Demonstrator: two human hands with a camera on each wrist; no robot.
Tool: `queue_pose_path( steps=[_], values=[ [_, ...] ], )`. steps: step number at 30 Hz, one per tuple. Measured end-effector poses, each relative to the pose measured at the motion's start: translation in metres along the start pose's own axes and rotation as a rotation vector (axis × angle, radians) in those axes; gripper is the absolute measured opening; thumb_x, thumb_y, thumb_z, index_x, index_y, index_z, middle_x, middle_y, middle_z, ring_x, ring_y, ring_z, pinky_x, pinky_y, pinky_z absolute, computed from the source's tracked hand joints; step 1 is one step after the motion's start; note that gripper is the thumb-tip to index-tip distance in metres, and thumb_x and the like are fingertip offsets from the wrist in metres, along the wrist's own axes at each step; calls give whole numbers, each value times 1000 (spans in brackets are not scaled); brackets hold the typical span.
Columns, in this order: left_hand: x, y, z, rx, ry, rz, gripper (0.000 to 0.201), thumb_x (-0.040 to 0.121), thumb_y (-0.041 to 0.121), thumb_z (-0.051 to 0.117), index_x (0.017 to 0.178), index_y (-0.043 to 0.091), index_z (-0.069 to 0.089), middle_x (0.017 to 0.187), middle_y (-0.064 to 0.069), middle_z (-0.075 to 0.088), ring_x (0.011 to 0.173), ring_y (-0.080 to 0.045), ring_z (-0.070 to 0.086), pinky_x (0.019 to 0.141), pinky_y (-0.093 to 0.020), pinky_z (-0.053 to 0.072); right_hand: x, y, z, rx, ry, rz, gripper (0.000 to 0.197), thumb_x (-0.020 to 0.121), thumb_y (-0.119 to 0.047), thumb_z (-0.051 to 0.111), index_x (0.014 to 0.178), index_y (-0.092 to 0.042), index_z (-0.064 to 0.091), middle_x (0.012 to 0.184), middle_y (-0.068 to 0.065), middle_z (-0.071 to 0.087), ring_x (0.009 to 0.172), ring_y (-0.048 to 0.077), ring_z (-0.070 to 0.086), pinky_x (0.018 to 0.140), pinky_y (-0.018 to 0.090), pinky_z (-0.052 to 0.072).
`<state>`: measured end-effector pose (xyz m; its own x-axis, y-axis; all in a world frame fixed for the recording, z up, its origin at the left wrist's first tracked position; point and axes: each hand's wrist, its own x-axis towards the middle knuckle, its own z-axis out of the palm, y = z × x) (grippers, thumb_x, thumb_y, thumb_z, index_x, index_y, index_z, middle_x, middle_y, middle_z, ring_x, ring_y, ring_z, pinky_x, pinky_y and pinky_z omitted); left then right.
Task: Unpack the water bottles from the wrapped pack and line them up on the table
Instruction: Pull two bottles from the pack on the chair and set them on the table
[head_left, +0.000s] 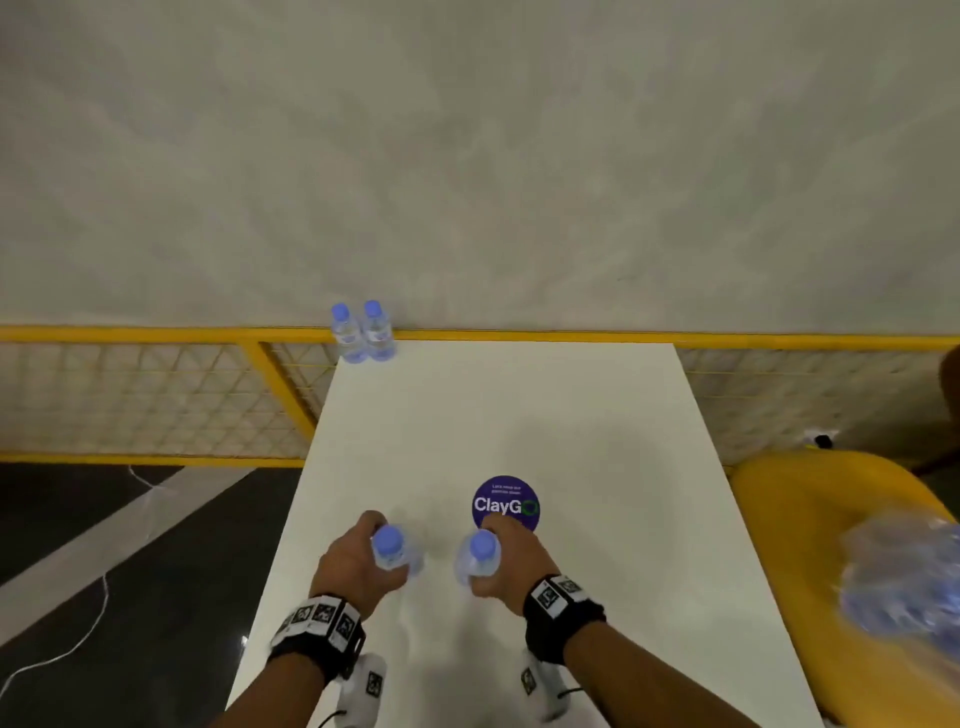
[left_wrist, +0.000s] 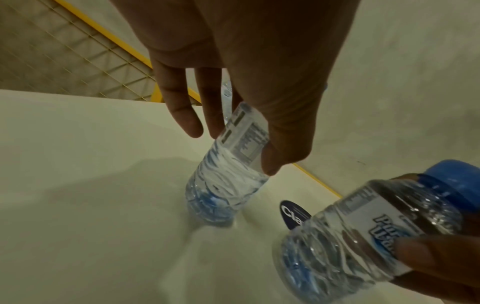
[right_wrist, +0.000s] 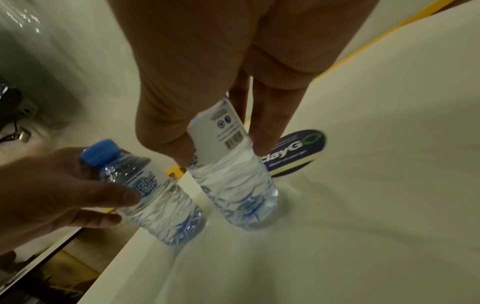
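My left hand (head_left: 358, 564) grips a small clear water bottle with a blue cap (head_left: 393, 552) by its upper part, upright over the near half of the white table (head_left: 597, 441). My right hand (head_left: 511, 564) grips a second such bottle (head_left: 480, 558) beside it. In the left wrist view the left bottle (left_wrist: 228, 174) hangs from my fingers above the tabletop; the right bottle (left_wrist: 363, 232) shows at lower right. The right wrist view shows the right bottle (right_wrist: 233, 179) and the left bottle (right_wrist: 153, 197). Two more bottles (head_left: 362, 332) stand side by side at the far left corner. The wrapped pack (head_left: 904, 582) lies blurred at right.
A round purple ClayGo sticker (head_left: 505, 503) lies on the table just beyond my right hand. A yellow seat (head_left: 810, 519) at the right carries the pack. A yellow mesh fence (head_left: 156, 395) runs behind the table. Dark floor with a white cable lies to the left.
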<state>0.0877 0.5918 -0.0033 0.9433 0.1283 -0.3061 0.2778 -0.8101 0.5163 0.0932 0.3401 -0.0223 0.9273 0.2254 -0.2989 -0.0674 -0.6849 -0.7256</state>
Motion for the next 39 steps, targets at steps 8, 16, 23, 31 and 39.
queue_pose_path(
  steps=[8, 16, 23, 31, 39],
  values=[
    [36, -30, -27, 0, -68, 11, 47, 68, 54, 81, 97, 33, 49, 86, 11, 67, 76, -12, 66, 74, -29, 53, 59, -59, 62, -114, 3, -12, 47, 58, -42, 77, 91, -30, 45, 90, -9, 55, 75, 12, 58, 66, 27, 52],
    [45, -42, -36, 48, -113, 100, 48, 68, 49, 82, 97, 34, 48, 82, 10, 67, 71, -12, 66, 73, -30, 58, 71, -73, 70, -155, 13, 24, 46, 61, -42, 78, 92, -32, 46, 90, -10, 57, 76, 11, 60, 70, 27, 55],
    [42, -39, -43, 19, -179, 110, 84, 64, 52, 88, 134, 31, 46, 128, 6, 63, 117, -24, 65, 103, -40, 52, 60, -73, 67, -71, -41, 83, 86, 61, -41, 84, 134, -24, 41, 128, -6, 51, 115, 16, 56, 101, 37, 49],
    [-15, -41, -37, 86, 228, 435, 84, 57, 65, 79, 129, 28, 57, 133, 2, 55, 117, -23, 54, 96, -47, 49, -35, -15, 14, 227, 169, 133, 75, 66, -41, 85, 129, -29, 47, 127, -13, 53, 112, 2, 55, 90, 23, 52],
    [-65, 81, 46, -27, -15, 875, 12, 80, 45, 70, 87, 36, 66, 94, 25, 58, 91, 1, 57, 76, -30, 51, -195, 111, -99, 236, 551, 382, 34, 81, -17, 78, 107, -32, 61, 109, -13, 64, 95, 3, 64, 72, 17, 54]
  ],
)
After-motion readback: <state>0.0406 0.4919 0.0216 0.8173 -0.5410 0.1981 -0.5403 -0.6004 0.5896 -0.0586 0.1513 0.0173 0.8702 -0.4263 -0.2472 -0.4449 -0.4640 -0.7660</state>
